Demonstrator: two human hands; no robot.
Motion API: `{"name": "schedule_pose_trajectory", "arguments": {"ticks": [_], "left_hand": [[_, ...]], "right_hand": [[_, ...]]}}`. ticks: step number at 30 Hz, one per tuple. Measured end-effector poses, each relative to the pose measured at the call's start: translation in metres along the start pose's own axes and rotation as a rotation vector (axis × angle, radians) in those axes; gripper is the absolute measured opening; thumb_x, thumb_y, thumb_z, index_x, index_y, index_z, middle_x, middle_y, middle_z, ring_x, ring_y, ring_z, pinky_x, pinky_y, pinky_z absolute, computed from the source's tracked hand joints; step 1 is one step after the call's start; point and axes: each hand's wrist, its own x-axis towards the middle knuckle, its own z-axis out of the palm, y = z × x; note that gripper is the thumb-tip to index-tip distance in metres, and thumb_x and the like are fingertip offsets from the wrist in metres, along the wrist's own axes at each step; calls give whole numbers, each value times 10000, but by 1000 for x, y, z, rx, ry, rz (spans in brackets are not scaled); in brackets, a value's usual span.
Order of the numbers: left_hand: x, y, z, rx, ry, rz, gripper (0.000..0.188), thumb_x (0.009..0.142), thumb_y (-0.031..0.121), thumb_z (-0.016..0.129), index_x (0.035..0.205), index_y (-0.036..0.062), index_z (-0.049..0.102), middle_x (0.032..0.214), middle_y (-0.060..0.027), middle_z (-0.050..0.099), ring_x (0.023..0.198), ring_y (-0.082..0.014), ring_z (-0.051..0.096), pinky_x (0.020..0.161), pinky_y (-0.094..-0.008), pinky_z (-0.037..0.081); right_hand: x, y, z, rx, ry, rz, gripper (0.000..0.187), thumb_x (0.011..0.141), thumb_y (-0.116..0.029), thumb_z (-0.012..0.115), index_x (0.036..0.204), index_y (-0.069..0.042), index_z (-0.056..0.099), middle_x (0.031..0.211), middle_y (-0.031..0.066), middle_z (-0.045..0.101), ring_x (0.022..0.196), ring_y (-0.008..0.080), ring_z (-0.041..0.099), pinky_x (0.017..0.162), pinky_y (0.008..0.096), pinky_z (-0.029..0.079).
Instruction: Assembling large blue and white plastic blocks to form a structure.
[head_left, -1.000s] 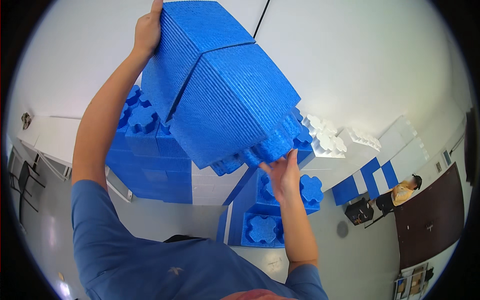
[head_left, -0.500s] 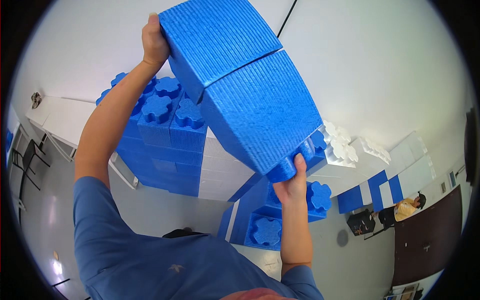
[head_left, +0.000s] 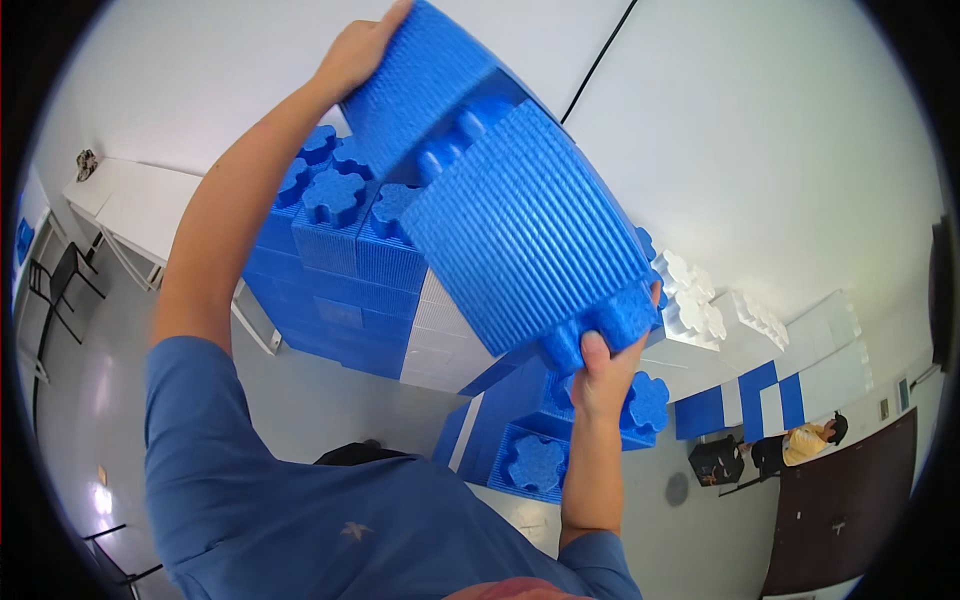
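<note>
Two large ribbed blue foam building blocks hang in the air in front of me, tilted and partly pulled apart. My left hand (head_left: 355,58) grips the far end of the upper block (head_left: 425,85). My right hand (head_left: 608,378) is closed around the rounded studs at the near end of the lower block (head_left: 530,230), thumb on a stud. In the gap between the two, studs of the lower block (head_left: 447,152) show, and the blocks still meet along the right side. Behind them stands a stack of blue blocks (head_left: 340,275) with studs on top.
White blocks (head_left: 450,335) adjoin the blue stack, and a low blue studded block (head_left: 535,465) stands below my right hand. White studded blocks (head_left: 690,300) run rightward. At left are a white table (head_left: 140,200) and black chair (head_left: 65,285); a person in yellow (head_left: 803,443) is far right.
The gap between the two held blocks has widened, baring studs. My left hand has moved right and up with the upper block; my right hand has shifted slightly right.
</note>
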Motion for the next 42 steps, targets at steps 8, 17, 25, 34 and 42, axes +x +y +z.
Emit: {"name": "schedule_pose_trajectory", "arguments": {"ticks": [8, 17, 25, 34, 42], "left_hand": [[4, -38, 17, -288, -50, -82, 867, 862, 716, 375, 910, -93, 683, 868, -203, 667, 814, -260, 632, 830, -357, 450], [18, -103, 30, -423, 50, -167, 900, 869, 722, 360, 992, -122, 648, 961, -217, 655, 921, -261, 610, 850, -357, 444], [15, -172, 41, -655, 290, -138, 832, 929, 662, 286, 988, -92, 633, 838, -155, 645, 780, -212, 582, 752, -363, 452], [-1, -260, 121, -12, 197, 35, 553, 1013, 407, 291, 1001, -71, 569, 773, -258, 605, 689, -404, 572, 663, -470, 445], [7, -353, 101, -233, 112, -134, 547, 1008, 407, 310, 1299, -9, 513, 1250, -175, 577, 1152, -264, 543, 1005, -351, 379]], "right_hand": [[-24, -12, -23, -126, -44, 20, 1400, 481, -559, 877, 1493, -28, 68, 1386, 207, 351, 1260, 314, 404, 1051, 415, 332], [-76, -40, -87, -20, 120, 28, 1087, 619, -480, 843, 1405, 32, 294, 1306, 171, 474, 1176, 289, 505, 960, 437, 439], [-108, -45, -169, -157, 169, -22, 761, 706, -536, 755, 1177, 0, 491, 955, 105, 617, 750, 184, 619, 547, 289, 510], [-151, -54, -156, -244, 391, -13, 952, 653, -520, 792, 1321, 25, 386, 1188, 150, 552, 1007, 247, 597, 819, 383, 532], [-186, -105, -209, -454, 527, 2, 930, 684, -519, 774, 1322, 31, 379, 1220, 143, 510, 1065, 240, 553, 869, 380, 490]]}}
